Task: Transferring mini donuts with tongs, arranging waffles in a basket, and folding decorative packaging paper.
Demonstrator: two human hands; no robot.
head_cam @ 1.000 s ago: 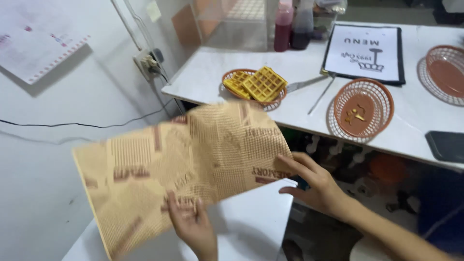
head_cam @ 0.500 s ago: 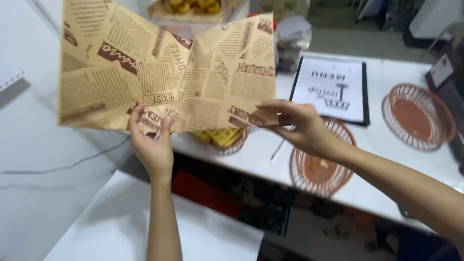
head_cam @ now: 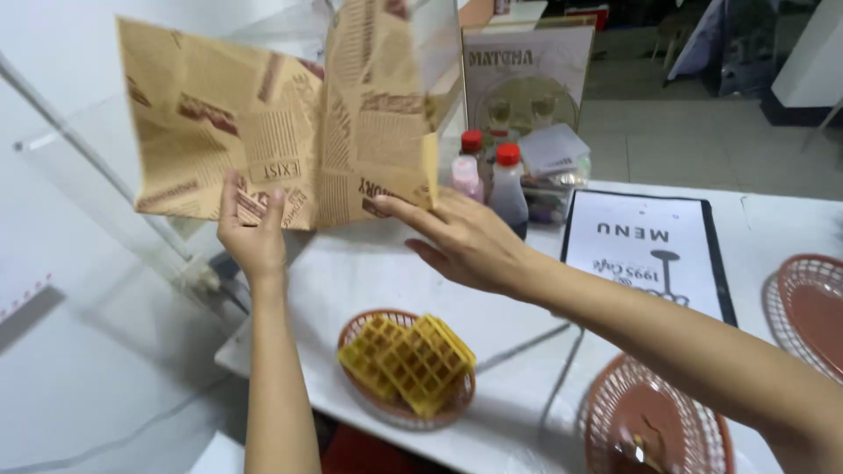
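I hold up a tan paper sheet (head_cam: pixel 263 114) printed like old newspaper, folded down its middle. My left hand (head_cam: pixel 250 233) pinches its lower edge from below. My right hand (head_cam: pixel 461 237) grips the lower right corner with fingers stretched along the paper. The sheet hangs above the white counter (head_cam: pixel 351 272). Below my hands sits a red oval basket (head_cam: pixel 369 395) with two yellow waffles (head_cam: pixel 408 360) in it.
Two squeeze bottles with red caps (head_cam: pixel 505 189) stand behind my right hand, beside a clear tub. A black-framed menu card (head_cam: pixel 645 250) lies flat on the right. More red baskets (head_cam: pixel 650 421) (head_cam: pixel 808 307) sit at the right. A clear screen (head_cam: pixel 105 202) stands at the left.
Both hands lifted the paper from low in front of me to above the counter. The sheet went from spread flat to folded along its middle.
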